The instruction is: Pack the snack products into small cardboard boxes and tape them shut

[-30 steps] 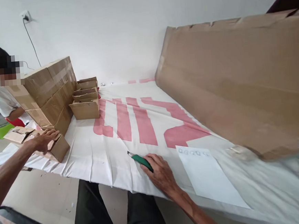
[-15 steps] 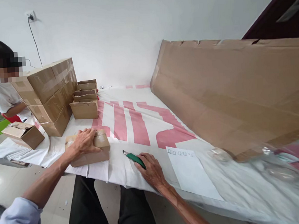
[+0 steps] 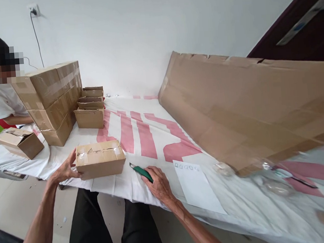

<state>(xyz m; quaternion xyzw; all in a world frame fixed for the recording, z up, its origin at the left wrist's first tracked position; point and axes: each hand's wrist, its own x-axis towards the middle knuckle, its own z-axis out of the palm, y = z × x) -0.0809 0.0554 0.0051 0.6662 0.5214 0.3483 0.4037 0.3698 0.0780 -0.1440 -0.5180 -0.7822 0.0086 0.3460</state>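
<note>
A small cardboard box (image 3: 101,166) sits near the table's front edge. Its top seam is ragged and slit, with clear tape at both ends. My left hand (image 3: 69,168) grips the left end of this box, the thumb low at the front corner and the fingers around the end. To the right of the box, my right hand (image 3: 157,181) is wrapped round a green utility knife (image 3: 141,171). The knife points up and left, its blade tip out and apart from the box. Beside my right hand lies a white paper sheet (image 3: 197,186) with a row of small drawn marks.
Stacked taped boxes (image 3: 51,104) stand at the left, with open-topped boxes (image 3: 90,117) next to them. Another box (image 3: 19,142) lies near the left edge, by a co-worker (image 3: 1,100). A large cardboard sheet (image 3: 242,107) leans at the right; plastic-wrapped items (image 3: 277,185) lie below it.
My left hand has gone from the box's top to its left end, and the slit top now shows. The right hand still holds the knife. The view has shifted slightly.
</note>
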